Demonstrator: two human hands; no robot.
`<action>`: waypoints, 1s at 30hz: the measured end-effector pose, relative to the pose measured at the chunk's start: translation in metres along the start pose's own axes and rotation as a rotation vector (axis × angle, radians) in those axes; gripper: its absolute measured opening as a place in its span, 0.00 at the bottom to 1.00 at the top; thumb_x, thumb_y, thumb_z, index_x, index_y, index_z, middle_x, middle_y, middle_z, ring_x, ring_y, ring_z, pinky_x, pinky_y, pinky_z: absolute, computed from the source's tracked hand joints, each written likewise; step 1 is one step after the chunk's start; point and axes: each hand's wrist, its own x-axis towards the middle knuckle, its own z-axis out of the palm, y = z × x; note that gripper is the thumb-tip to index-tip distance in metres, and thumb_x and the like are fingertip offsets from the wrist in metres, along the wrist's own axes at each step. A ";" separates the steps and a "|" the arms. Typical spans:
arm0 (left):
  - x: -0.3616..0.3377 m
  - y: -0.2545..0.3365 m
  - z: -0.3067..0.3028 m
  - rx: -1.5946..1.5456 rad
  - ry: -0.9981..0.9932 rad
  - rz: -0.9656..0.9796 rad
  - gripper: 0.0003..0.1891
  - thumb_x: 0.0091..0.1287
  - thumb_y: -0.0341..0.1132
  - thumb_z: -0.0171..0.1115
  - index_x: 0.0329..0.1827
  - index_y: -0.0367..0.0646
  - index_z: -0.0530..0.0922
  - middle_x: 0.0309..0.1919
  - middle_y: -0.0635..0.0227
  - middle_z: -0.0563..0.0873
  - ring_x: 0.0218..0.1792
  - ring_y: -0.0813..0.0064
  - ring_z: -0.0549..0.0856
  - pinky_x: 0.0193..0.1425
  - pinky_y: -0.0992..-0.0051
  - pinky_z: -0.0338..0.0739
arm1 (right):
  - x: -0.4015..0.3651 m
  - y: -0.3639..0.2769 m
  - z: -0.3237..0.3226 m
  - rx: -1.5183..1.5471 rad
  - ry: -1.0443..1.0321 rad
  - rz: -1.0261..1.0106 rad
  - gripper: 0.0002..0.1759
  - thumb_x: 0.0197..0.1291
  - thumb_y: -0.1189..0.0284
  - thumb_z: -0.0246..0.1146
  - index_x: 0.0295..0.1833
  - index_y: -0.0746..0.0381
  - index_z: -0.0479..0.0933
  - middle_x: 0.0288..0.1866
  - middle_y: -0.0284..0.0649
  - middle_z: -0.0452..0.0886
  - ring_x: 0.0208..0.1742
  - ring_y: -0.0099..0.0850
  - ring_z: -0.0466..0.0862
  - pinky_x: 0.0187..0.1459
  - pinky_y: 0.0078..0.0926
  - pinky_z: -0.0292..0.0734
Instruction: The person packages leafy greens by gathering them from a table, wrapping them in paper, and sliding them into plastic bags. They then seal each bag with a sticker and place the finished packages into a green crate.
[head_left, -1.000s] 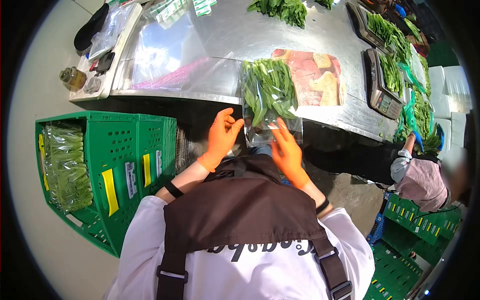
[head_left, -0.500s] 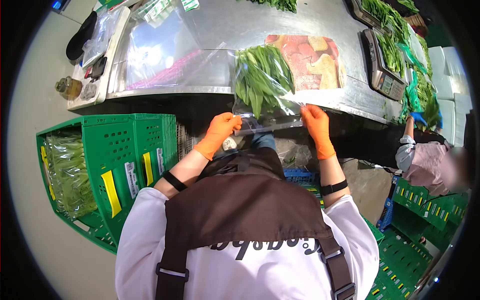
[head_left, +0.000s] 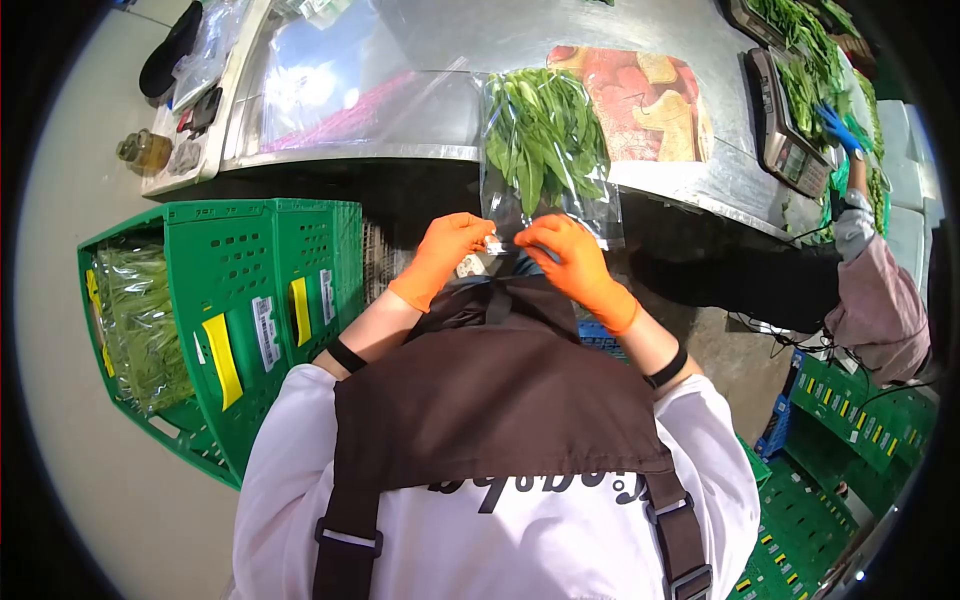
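Note:
A clear plastic bag (head_left: 608,208) of long green leafy vegetables (head_left: 545,135) lies over the front edge of the metal table, its open end towards me. My left hand (head_left: 447,250), in an orange glove, is closed in a pinch on the left corner of the bag's near edge. My right hand (head_left: 575,262), also gloved in orange, reaches across the same edge close to the left one. Its thumb and fingers are bent around the plastic. The leaves' tips point towards my hands.
Flat clear bags (head_left: 320,85) lie on the metal table at left. A patterned red and tan board (head_left: 640,105) is behind the bag. Green crates (head_left: 222,320) stand at left, one holding bagged greens. At right are a scale (head_left: 795,150) and a co-worker's blue-gloved hand (head_left: 838,128).
My right hand has left the bag's right corner and moved left, near my left hand. The greens at the back have gone mostly out of view. The co-worker's arm has reached towards the scale.

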 end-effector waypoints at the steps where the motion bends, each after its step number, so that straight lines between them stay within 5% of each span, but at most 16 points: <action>1: 0.001 0.000 0.000 -0.016 -0.009 0.017 0.08 0.65 0.33 0.59 0.38 0.37 0.82 0.31 0.67 0.86 0.35 0.79 0.83 0.44 0.79 0.76 | 0.010 -0.005 0.003 -0.051 -0.072 -0.082 0.08 0.49 0.75 0.67 0.38 0.58 0.80 0.37 0.36 0.79 0.40 0.34 0.79 0.40 0.31 0.74; 5: 0.004 -0.003 0.000 -0.086 -0.021 0.058 0.07 0.65 0.30 0.58 0.37 0.35 0.82 0.31 0.65 0.86 0.34 0.77 0.83 0.43 0.78 0.77 | 0.029 -0.005 0.031 -0.325 -0.203 -0.129 0.10 0.45 0.73 0.68 0.35 0.58 0.75 0.34 0.36 0.74 0.39 0.38 0.76 0.38 0.37 0.71; 11: -0.001 -0.005 0.010 0.061 0.088 0.066 0.08 0.63 0.28 0.60 0.38 0.30 0.81 0.33 0.60 0.86 0.35 0.74 0.86 0.43 0.78 0.77 | -0.050 0.022 0.023 -0.161 -0.116 -0.054 0.10 0.46 0.72 0.66 0.33 0.59 0.72 0.32 0.39 0.72 0.37 0.41 0.75 0.37 0.37 0.69; 14: -0.004 -0.007 0.006 0.046 0.055 0.058 0.10 0.64 0.30 0.59 0.40 0.29 0.81 0.33 0.59 0.86 0.35 0.73 0.86 0.45 0.77 0.77 | -0.199 0.107 -0.004 -0.374 -0.250 0.313 0.04 0.49 0.73 0.61 0.32 0.60 0.75 0.30 0.45 0.75 0.35 0.47 0.77 0.36 0.45 0.73; 16: -0.002 -0.007 -0.004 0.065 0.005 0.072 0.13 0.66 0.33 0.60 0.42 0.29 0.81 0.34 0.59 0.87 0.37 0.72 0.86 0.46 0.78 0.77 | -0.363 0.194 -0.026 -0.561 -0.823 0.606 0.09 0.51 0.65 0.61 0.31 0.60 0.79 0.34 0.47 0.80 0.39 0.47 0.81 0.41 0.42 0.77; 18: 0.009 -0.019 -0.019 -0.010 -0.009 0.038 0.16 0.67 0.37 0.59 0.43 0.29 0.80 0.34 0.60 0.87 0.39 0.73 0.85 0.46 0.77 0.77 | -0.315 0.125 -0.060 -0.537 -1.013 0.959 0.13 0.45 0.66 0.63 0.39 0.59 0.81 0.38 0.48 0.81 0.44 0.47 0.81 0.43 0.42 0.77; 21: 0.009 -0.012 -0.016 0.550 0.318 0.545 0.19 0.61 0.32 0.64 0.55 0.41 0.76 0.41 0.62 0.85 0.44 0.68 0.83 0.52 0.70 0.74 | -0.259 0.140 -0.069 -0.551 -0.351 0.756 0.22 0.49 0.72 0.62 0.54 0.55 0.75 0.49 0.46 0.79 0.53 0.46 0.78 0.53 0.39 0.73; 23: 0.009 0.008 -0.007 1.026 0.493 0.972 0.26 0.52 0.29 0.67 0.57 0.49 0.75 0.45 0.64 0.81 0.50 0.61 0.78 0.54 0.65 0.73 | -0.165 0.122 -0.075 -0.540 0.110 0.339 0.29 0.48 0.80 0.61 0.59 0.56 0.70 0.62 0.41 0.71 0.58 0.43 0.73 0.53 0.39 0.71; 28: 0.027 0.021 -0.004 1.230 0.205 1.113 0.14 0.53 0.28 0.66 0.44 0.44 0.79 0.43 0.63 0.82 0.46 0.62 0.80 0.53 0.65 0.74 | -0.015 0.103 -0.077 -0.577 0.001 -0.048 0.19 0.51 0.79 0.61 0.52 0.57 0.75 0.60 0.40 0.74 0.51 0.42 0.78 0.51 0.35 0.73; 30: 0.030 0.036 -0.003 0.968 0.183 1.066 0.08 0.54 0.25 0.64 0.37 0.41 0.80 0.40 0.63 0.83 0.44 0.63 0.82 0.51 0.69 0.75 | 0.013 0.113 -0.080 -0.398 0.020 -0.150 0.16 0.52 0.79 0.61 0.49 0.58 0.77 0.58 0.40 0.76 0.49 0.42 0.79 0.49 0.35 0.74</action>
